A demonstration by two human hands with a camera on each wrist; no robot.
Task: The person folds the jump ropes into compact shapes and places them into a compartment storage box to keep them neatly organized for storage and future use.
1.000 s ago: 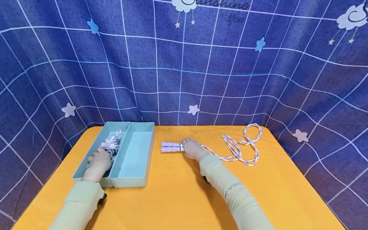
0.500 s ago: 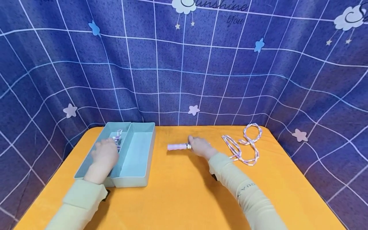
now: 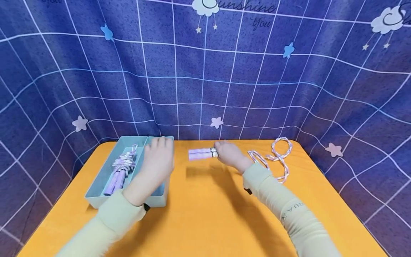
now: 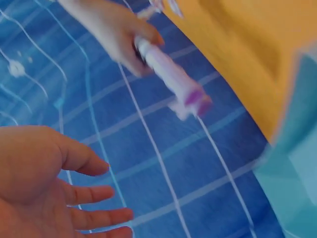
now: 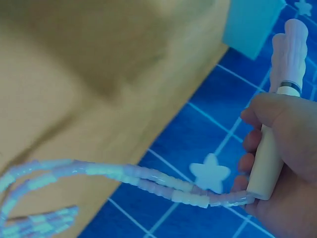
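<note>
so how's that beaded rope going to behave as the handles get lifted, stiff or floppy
Probably floppy: the beaded rope lies in loose loops on the table and sags from the handles in the right hand. Its segmented beads likely drag and rattle. The coils may snag on each other.

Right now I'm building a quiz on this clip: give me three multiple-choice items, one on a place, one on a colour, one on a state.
1. Where does the bundled rope lie?
A tray's left compartment
B tray's right compartment
C table

2. What colour is the tray?
A orange
B teal
C purple

3. What does the right hand do?
A rests flat
B grips the handles
C points

Key: 1 A, the bundle sits left of the divider. 2 B, its walls are teal. 3 B, fingers curl round the handles.
</note>
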